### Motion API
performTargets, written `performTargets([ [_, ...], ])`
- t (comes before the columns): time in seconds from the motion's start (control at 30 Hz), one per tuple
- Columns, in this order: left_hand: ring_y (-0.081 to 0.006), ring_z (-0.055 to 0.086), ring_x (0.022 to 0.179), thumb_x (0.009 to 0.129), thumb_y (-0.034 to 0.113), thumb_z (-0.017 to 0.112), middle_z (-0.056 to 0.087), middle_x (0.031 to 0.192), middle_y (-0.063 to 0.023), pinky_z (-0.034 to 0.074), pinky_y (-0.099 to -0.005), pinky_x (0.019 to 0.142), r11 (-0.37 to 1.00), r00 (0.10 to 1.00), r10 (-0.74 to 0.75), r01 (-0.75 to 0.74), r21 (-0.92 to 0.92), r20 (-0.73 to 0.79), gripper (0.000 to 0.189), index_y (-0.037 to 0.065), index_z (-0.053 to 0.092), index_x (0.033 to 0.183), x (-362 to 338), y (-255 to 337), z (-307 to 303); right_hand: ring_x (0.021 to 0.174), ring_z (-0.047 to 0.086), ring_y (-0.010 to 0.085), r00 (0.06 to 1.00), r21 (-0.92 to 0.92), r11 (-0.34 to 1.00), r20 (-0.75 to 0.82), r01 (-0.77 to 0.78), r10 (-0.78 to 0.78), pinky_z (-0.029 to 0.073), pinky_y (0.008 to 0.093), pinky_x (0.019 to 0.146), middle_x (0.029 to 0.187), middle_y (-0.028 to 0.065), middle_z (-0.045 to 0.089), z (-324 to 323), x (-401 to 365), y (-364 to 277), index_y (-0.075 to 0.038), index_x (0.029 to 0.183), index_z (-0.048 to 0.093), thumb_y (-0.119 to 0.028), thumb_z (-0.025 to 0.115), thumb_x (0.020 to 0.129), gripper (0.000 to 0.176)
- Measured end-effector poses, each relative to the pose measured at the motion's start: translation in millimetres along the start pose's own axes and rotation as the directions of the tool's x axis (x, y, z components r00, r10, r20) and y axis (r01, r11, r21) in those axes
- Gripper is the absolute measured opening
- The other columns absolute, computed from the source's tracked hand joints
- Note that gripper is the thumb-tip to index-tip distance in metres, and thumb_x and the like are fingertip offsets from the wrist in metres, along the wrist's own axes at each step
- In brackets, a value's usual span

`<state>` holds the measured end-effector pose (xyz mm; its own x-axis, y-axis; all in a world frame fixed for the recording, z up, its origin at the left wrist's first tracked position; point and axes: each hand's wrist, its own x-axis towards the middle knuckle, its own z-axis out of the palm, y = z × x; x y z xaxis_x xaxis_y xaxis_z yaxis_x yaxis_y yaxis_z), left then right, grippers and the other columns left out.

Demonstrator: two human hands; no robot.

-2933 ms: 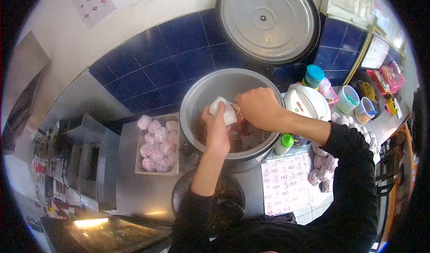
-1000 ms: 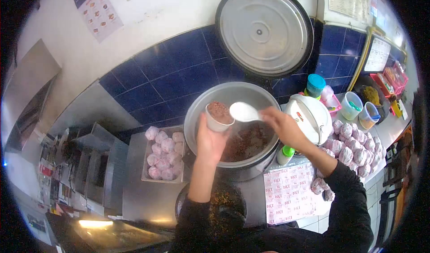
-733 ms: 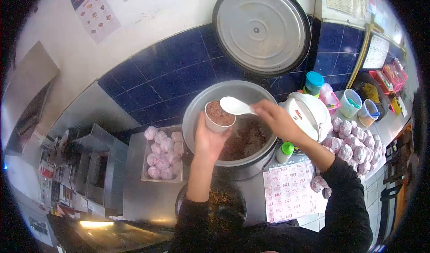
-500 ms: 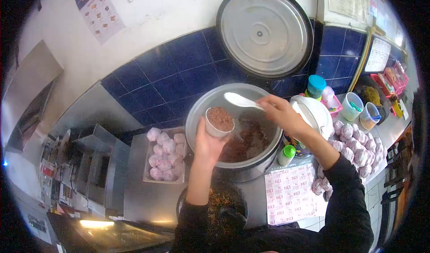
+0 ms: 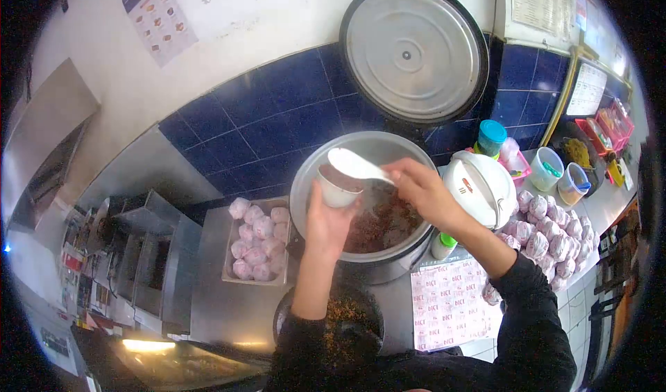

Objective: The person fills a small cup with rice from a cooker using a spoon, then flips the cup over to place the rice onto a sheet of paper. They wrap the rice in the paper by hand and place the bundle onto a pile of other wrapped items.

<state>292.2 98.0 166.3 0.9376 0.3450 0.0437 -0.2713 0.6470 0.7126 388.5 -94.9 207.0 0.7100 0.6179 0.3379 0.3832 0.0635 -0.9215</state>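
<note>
My left hand (image 5: 325,229) is wrapped round a small white bowl (image 5: 338,196) filled with brown rice, held over the left part of a big rice cooker (image 5: 300,191). Gripped in my right hand (image 5: 422,192) is a white rice paddle (image 5: 355,164), its broad end lying across the top of the bowl and hiding part of the rice. Below both hands, more brown rice (image 5: 385,229) covers part of the cooker's bottom. The cooker's round lid (image 5: 416,52) stands raised against the wall behind it.
A tray of wrapped balls (image 5: 255,246) sits left of the cooker. To the right are a white lidded cooker (image 5: 479,187), a green-capped bottle (image 5: 442,246), printed wrapping paper (image 5: 451,302) and heaped wrapped balls (image 5: 551,239). A dark pan (image 5: 347,316) with browned bits is nearest me.
My right hand has moved left and slightly down, bringing the paddle from beside the bowl to over its top. My left hand still holds the bowl in nearly the same place.
</note>
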Motion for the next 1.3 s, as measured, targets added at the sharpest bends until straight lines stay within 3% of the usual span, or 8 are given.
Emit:
performTargets([
  [0.23,-0.0274,0.053,0.128,0.105,0.052,0.049,0.051,0.144,-0.0101,0.047,-0.0437,0.105,0.988,0.988,0.152,-0.152,0.002,-0.035,0.057,0.013,0.043,0.147,-0.5,-1.3,-4.1,0.102,0.069,0.039,0.996,-0.504,0.861,-0.025,0.062,-0.086,0.054,0.0454,0.085,0.108,0.017,0.073,-12.2,-14.5,5.7,-0.011,0.123,0.066,-0.025,0.056,0.104,0.025],
  [0.5,-0.028,0.051,0.13,0.106,0.052,0.046,0.05,0.145,-0.0104,0.046,-0.0463,0.107,0.981,0.983,0.176,-0.179,-0.078,-0.046,0.054,0.016,0.043,0.146,-0.1,-1.6,8.1,0.098,0.072,0.0359,0.987,-0.317,0.937,-0.017,0.144,-0.158,0.055,0.0427,0.083,0.104,0.0185,0.073,-12.3,-18.6,-4.0,-0.008,0.124,0.066,-0.023,0.058,0.103,0.027],
  [0.6,-0.0274,0.051,0.13,0.106,0.053,0.043,0.051,0.145,-0.0091,0.045,-0.0463,0.107,0.981,0.978,0.194,-0.196,-0.015,-0.069,0.054,0.016,0.043,0.146,0.1,-2.3,-0.2,0.11,0.066,0.024,0.996,-0.494,0.866,0.004,-0.072,0.086,0.049,0.0348,0.096,0.117,0.0141,0.07,-23.7,-18.3,-5.3,0.0,0.125,0.064,-0.019,0.055,0.105,0.029],
  [0.87,-0.0243,0.05,0.129,0.106,0.049,0.05,0.05,0.144,-0.0078,0.045,-0.0437,0.106,0.965,0.964,0.263,-0.263,-0.01,-0.035,0.053,0.015,0.044,0.145,3.2,-8.6,3.7,0.089,0.071,0.0346,0.99,-0.318,0.944,-0.072,0.09,-0.118,0.055,0.046,0.075,0.097,0.0165,0.073,-7.8,-22.5,2.7,-0.012,0.122,0.067,-0.024,0.062,0.1,0.025],
  [0.97,-0.0241,0.05,0.129,0.106,0.048,0.05,0.05,0.144,-0.0086,0.045,-0.0438,0.106,0.953,0.952,0.301,-0.302,-0.015,-0.06,0.053,0.014,0.043,0.146,6.2,-6.8,-10.0,0.079,0.071,0.0329,0.928,-0.669,0.694,-0.018,0.265,-0.372,0.055,0.0436,0.064,0.092,0.0122,0.072,-13.2,-25.2,12.4,-0.019,0.121,0.068,-0.023,0.066,0.097,0.024],
  [1.1,-0.024,0.05,0.129,0.106,0.05,0.048,0.051,0.142,-0.0084,0.046,-0.0447,0.102,0.964,0.963,0.257,-0.261,-0.042,-0.08,0.054,0.015,0.042,0.146,-0.3,3.2,-7.5,0.078,0.07,0.0345,0.958,-0.752,0.649,-0.09,0.114,-0.273,0.055,0.0444,0.061,0.094,0.0116,0.073,-25.8,-24.0,15.2,-0.021,0.12,0.068,-0.023,0.066,0.096,0.024],
  [1.2,-0.0237,0.051,0.128,0.107,0.05,0.044,0.052,0.142,-0.0073,0.045,-0.0441,0.101,0.975,0.977,0.205,-0.209,-0.08,-0.054,0.052,0.015,0.044,0.145,-4.6,2.1,1.8,0.078,0.066,0.0171,0.993,-0.189,0.981,-0.116,-0.034,0.012,0.052,0.0335,0.067,0.09,0.0075,0.071,-22.7,-13.9,14.7,-0.009,0.12,0.066,-0.019,0.059,0.103,0.021],
  [1.3,-0.0233,0.052,0.127,0.108,0.049,0.038,0.054,0.142,-0.0064,0.044,-0.0435,0.1,0.984,0.986,0.167,-0.166,-0.066,0.01,0.05,0.015,0.046,0.144,-6.6,-3.7,16.1,0.079,0.058,0.0103,0.995,0.001,0.996,0.058,-0.087,0.087,0.048,0.0281,0.069,0.092,0.0049,0.069,-9.4,-9.8,4.5,-0.002,0.119,0.065,-0.019,0.057,0.105,0.024],
])
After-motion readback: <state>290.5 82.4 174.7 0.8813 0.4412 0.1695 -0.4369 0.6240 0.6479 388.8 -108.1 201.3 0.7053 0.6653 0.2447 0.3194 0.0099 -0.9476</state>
